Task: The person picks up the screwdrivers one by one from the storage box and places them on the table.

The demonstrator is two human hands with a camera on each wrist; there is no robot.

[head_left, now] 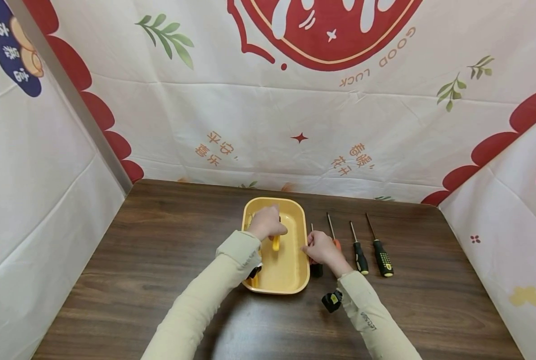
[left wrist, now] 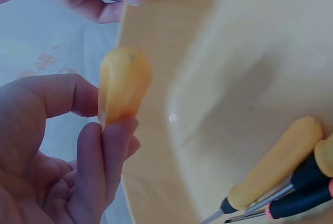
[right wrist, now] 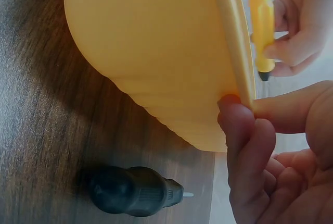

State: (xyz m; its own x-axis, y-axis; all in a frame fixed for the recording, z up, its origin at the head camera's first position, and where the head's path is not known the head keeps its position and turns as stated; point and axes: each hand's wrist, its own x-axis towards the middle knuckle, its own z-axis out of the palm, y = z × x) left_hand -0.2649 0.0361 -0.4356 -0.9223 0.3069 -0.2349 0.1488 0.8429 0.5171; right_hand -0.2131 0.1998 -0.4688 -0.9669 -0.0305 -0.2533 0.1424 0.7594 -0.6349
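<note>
My left hand is over a yellow tray and pinches a screwdriver by its yellow handle. In the left wrist view the thumb and fingers press on the sides of that handle; in the right wrist view a black collar shows at one end. My right hand grips the tray's right rim between thumb and fingers, which the right wrist view shows close up at the rim. Inside the tray, seen from the left wrist, lie a yellow-handled screwdriver and a black-and-red-handled one.
Right of the tray a black-handled screwdriver lies close by, then an orange-handled one partly behind the right hand. Farther right are two black-and-yellow screwdrivers, the nearer and the outer. Printed cloth hangs behind the wooden table.
</note>
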